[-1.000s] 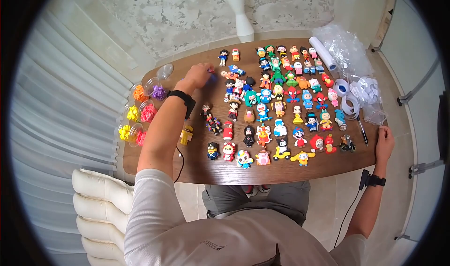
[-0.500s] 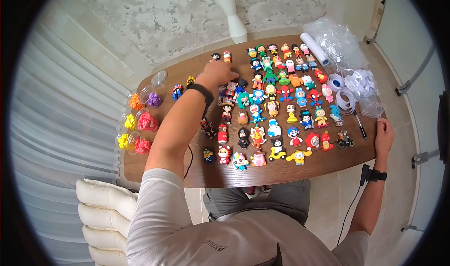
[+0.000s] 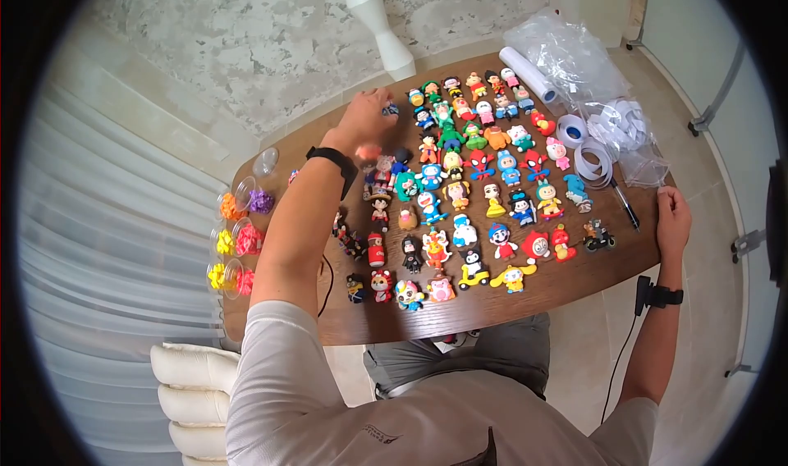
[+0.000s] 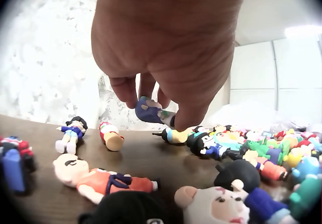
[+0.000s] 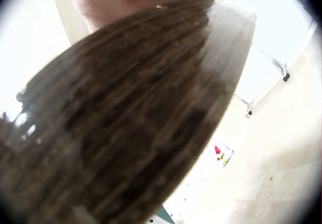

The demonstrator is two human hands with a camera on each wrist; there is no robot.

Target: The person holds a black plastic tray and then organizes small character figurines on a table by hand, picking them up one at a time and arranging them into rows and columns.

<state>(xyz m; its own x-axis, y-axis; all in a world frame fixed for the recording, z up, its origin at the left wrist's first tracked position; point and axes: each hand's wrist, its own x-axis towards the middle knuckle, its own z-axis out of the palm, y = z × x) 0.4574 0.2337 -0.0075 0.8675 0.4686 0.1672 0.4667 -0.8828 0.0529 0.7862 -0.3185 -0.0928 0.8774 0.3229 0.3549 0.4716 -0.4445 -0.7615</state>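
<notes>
My left hand (image 3: 368,120) is over the back left of the table. Its thumb and fingers pinch a small blue figurine (image 4: 147,111), raised above the tabletop in the left wrist view. Behind it stand a black-haired figurine in blue (image 4: 73,133) and a red-and-white figurine (image 4: 110,136). An orange-clad figurine (image 4: 113,181) lies closer, beside a white-headed one (image 4: 214,204). At the table's right edge rests my right hand (image 3: 673,220), fingers loosely curled, holding no figurine. Only a strip of it shows in the right wrist view.
Rows of figurines (image 3: 480,166) cover the middle of the wooden table (image 3: 574,281). Small clear cups with orange, purple, yellow and pink pieces (image 3: 249,238) line its left side. White tape rolls (image 3: 593,162), a pen (image 3: 625,203), a white roll (image 3: 527,74) and plastic bags (image 3: 566,52) lie right.
My left hand went from the table's left part to the figurines near the orange-clad one, then back toward the far edge, now with the blue figurine. The right hand stayed at the edge.
</notes>
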